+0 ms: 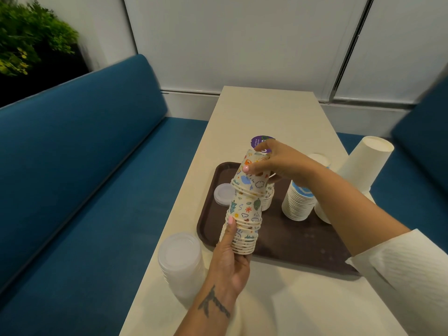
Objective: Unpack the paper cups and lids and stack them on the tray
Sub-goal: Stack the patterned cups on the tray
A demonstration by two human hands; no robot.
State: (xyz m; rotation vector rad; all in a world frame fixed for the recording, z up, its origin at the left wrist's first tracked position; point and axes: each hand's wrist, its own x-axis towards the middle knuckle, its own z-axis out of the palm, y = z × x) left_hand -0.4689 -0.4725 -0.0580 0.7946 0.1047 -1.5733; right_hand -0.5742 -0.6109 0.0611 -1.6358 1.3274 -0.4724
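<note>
Your left hand (230,260) grips the bottom of a stack of patterned cups (246,214), held upside down above the brown tray (286,243). Your right hand (274,161) curls around the top cups of that stack. Below your right forearm, a blue-banded cup stack (299,202) stands on the tray; a pile of lids (180,260) sits left of your left hand.
</note>
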